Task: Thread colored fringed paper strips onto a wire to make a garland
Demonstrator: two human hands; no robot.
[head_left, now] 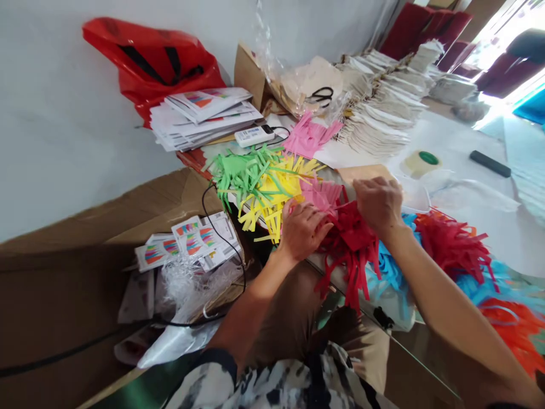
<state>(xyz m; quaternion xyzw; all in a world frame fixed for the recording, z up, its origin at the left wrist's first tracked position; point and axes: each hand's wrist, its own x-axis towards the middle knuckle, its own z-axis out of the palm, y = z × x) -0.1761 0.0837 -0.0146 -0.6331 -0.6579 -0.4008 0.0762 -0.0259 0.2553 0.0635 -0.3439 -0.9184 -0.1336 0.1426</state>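
No wording, brand or number is reading clearly anywhere. Blurred print is showing in three places. The white electronic device point(251, 136) with a dark end panel is carrying small dark characters along its pale casing, too smeared for making out. The printed packaging cards point(193, 241) in the open cardboard box point(170, 196) are bearing fan-like pictures in orange, pink, blue and green, with rows of tiny grey and black print running beside them, too small for telling letter from letter. The stack of white printed packets point(200, 122) is displaying a similar multicoloured picture on top, its finer marks blurring into grey.
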